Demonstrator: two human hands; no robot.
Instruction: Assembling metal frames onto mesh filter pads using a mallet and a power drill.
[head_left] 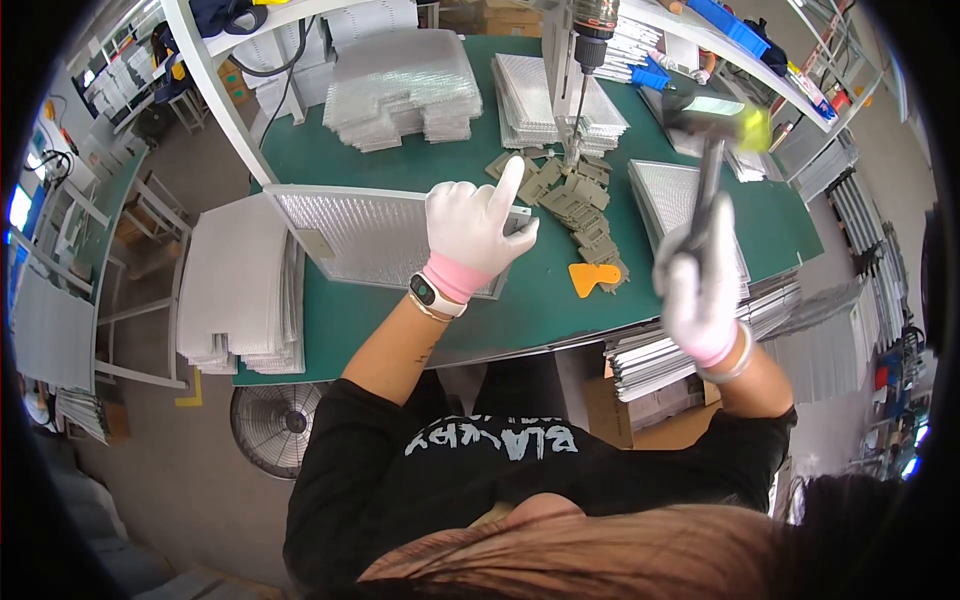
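The white-gloved right hand [700, 290] is clamped on a dark-handled hammer [711, 170], raised and blurred. Finger and thumb apart, the white-gloved left hand [470, 225] overlaps the right end of a silver, textured, framed panel [370, 235] on the left of the green worktop [550, 305]; its grip cannot be told. A misaimed blow could hurt those fingers or dent the panel.

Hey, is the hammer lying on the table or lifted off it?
Lifted off it: the right hand grips the hammer, which shows blurred above the green table.
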